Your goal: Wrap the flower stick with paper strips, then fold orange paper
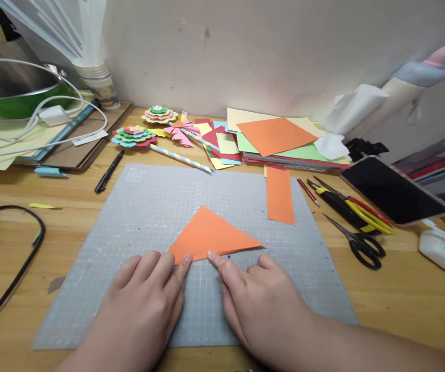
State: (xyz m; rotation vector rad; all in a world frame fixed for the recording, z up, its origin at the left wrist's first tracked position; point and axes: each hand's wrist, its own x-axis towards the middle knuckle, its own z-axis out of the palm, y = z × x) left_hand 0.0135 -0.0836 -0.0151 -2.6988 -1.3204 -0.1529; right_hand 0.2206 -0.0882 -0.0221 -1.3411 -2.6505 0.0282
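On a grey cutting mat [102, 268] lies an orange sheet of paper [210, 232] folded into a triangle, its long edge toward me. My left hand [148, 294] is closed at the paper's left corner, with its thumb tip pressing on the near edge. Closed too, my right hand [257, 294] holds down the middle of that folded edge with one fingertip while its other fingers curl under. The triangle's right point stands slightly off the mat. A narrow orange paper strip [280, 196] rests at the mat's upper right.
Black scissors [356, 240], yellow-handled pliers [342, 206], a red pencil [308, 191] and a phone [395, 188] lie right. Paper flowers [134, 136] and a paper stack [276, 137] line the wall. Left are a black pen [109, 171] and a black cable [32, 263].
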